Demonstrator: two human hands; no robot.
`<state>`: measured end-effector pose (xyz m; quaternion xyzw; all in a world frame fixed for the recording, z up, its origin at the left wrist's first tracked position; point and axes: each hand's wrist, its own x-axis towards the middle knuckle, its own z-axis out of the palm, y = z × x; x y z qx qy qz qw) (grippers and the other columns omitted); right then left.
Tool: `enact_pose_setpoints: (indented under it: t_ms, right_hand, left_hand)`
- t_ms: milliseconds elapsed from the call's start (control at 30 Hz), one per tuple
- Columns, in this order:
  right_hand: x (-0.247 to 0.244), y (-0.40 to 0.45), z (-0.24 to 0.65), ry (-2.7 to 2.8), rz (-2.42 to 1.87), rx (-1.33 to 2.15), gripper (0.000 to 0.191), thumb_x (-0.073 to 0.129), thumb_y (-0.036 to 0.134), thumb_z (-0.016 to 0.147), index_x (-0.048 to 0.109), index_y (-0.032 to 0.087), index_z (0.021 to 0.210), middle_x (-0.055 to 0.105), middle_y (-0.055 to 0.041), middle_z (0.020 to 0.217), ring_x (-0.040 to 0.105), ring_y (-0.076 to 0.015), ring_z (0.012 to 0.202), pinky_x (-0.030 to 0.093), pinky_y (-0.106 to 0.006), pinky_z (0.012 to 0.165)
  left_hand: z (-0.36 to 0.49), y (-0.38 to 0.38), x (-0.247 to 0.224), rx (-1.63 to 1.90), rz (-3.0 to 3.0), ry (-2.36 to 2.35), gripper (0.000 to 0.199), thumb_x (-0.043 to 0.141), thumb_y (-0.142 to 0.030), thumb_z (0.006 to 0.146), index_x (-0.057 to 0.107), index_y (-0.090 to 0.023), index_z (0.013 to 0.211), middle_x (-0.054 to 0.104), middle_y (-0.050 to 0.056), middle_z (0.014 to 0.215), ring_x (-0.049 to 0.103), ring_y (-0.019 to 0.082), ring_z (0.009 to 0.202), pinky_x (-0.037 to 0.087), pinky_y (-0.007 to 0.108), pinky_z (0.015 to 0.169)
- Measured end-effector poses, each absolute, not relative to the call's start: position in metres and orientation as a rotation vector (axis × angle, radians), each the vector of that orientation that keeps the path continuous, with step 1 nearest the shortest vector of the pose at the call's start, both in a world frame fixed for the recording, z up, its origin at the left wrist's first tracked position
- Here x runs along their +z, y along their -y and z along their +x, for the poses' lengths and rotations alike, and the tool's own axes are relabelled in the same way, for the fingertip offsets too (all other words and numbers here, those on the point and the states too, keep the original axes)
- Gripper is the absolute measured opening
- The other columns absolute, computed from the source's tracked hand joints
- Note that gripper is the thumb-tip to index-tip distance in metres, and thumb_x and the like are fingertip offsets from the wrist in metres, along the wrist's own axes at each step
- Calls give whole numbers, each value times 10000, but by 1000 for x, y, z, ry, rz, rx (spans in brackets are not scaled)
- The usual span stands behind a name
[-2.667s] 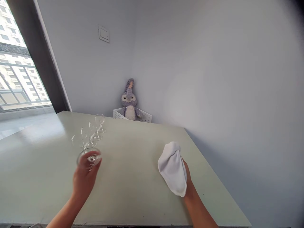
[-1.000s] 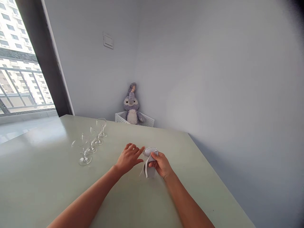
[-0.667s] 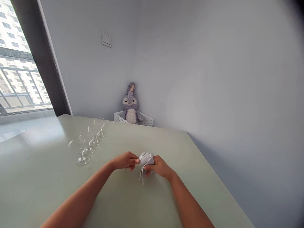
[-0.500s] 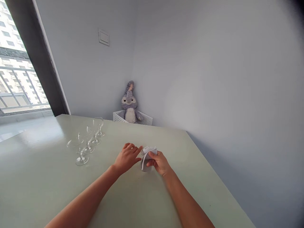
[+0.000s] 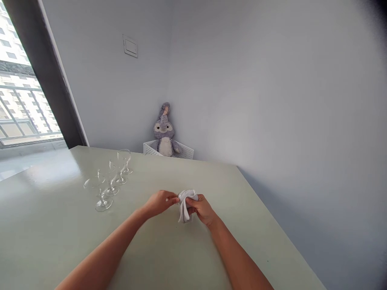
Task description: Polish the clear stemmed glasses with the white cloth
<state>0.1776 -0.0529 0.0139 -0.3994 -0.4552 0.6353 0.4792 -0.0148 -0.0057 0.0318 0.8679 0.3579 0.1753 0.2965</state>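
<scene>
My right hand (image 5: 204,209) is closed around a bunched white cloth (image 5: 185,200), thumb on top, over the middle of the table. The cloth is wrapped about a mostly hidden wine glass (image 5: 179,196), of which only a clear edge shows at the left. At that edge, my left hand (image 5: 161,202) pinches with thumb and fingers pressed together. One end of the cloth hangs down between the hands. To the left, several clear stemmed glasses (image 5: 103,204) stand upright in a slanting row, apart from both hands.
The pale green table (image 5: 163,257) ends at a slanting edge on the right, beside the wall. At its far edge, a grey plush toy (image 5: 165,146) sits in a white perforated basket (image 5: 189,153). A window (image 5: 27,104) is at the far left.
My left hand has gone from spread fingers to a pinch at the cloth's left side. The cloth has turned in my right hand, and its end now hangs lower.
</scene>
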Motion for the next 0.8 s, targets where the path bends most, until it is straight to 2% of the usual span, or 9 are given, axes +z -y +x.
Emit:
enact_pose_setpoints:
  t_ms: [100,233,333,467,600,800]
  right_hand:
    - [5,48,172,801,-937,1544,385,643,493,668,648,129,792,632,-32,584,568,-136,443,491,-286,464]
    - [9,53,168,1027,-907,1629,404,622,495,685,644,114,816,638,-49,597,590,-152,467,497,-300,490]
    - [21,60,173,1364,-943,1561,352,670,408,659,660,128,872,661,-55,734,631,-191,626,506,-347,623]
    - [36,61,187,1735,-982,1329,216,663,341,667,697,181,810,659,-11,795,590,-195,813,437,-353,809]
    - [37,56,203,1845,-1011,1117,179,613,331,716,702,188,776,650,-9,806,572,-201,830,424,-333,791]
    - [29,43,232,1563,-1189,762,200,592,352,726,683,176,748,637,-18,707,571,-222,746,422,-355,733]
  left_hand:
    - [-9,11,35,818,2745,-1107,310,459,-372,823,569,-216,1066,637,72,815,505,222,855,349,366,794]
    - [-14,9,41,726,2906,-1080,255,478,-396,814,614,-222,941,607,42,653,507,195,719,340,343,738]
    - [-20,4,40,610,2702,-1084,282,508,-469,770,642,-237,861,584,9,613,497,154,636,338,277,644]
    - [-22,0,33,396,2166,-985,381,520,-550,711,636,-200,808,484,-29,523,411,99,492,300,220,492]
    - [-23,-3,31,320,1853,-818,440,503,-581,692,529,-150,612,406,-37,491,350,74,450,283,209,442]
    - [-28,-12,28,511,1710,-1032,467,479,-617,677,465,-159,586,416,-35,496,358,73,444,304,203,434]
